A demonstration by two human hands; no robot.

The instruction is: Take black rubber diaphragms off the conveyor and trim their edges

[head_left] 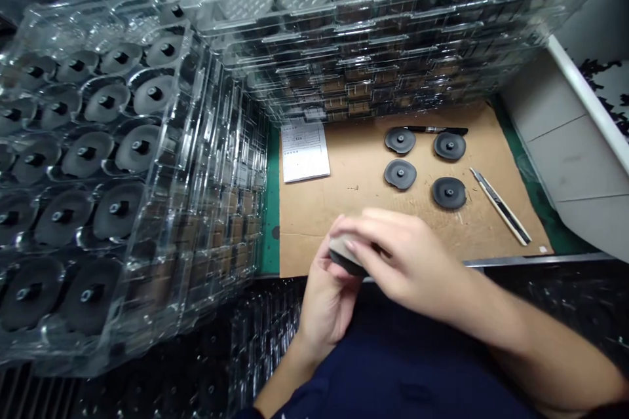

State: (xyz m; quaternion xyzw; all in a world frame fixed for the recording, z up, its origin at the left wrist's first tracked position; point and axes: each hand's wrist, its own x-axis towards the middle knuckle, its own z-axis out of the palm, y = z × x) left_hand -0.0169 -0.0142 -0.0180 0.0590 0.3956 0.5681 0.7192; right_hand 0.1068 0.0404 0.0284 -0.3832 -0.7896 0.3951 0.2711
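Holding the small black round plastic disc (pixel 346 260) over the near edge of the brown cardboard sheet (pixel 344 209), I had my left hand (pixel 327 294) cupped beneath it, fingers curled to its rim, and my right hand (pixel 398 255) bent over the top, fingertips pinching its edge. It seemed light, stiff and probably smooth, so the rim looked the surest hold. Four matching black discs (pixel 400 173) lay toward the far right corner, near a slim utility knife (pixel 498 203).
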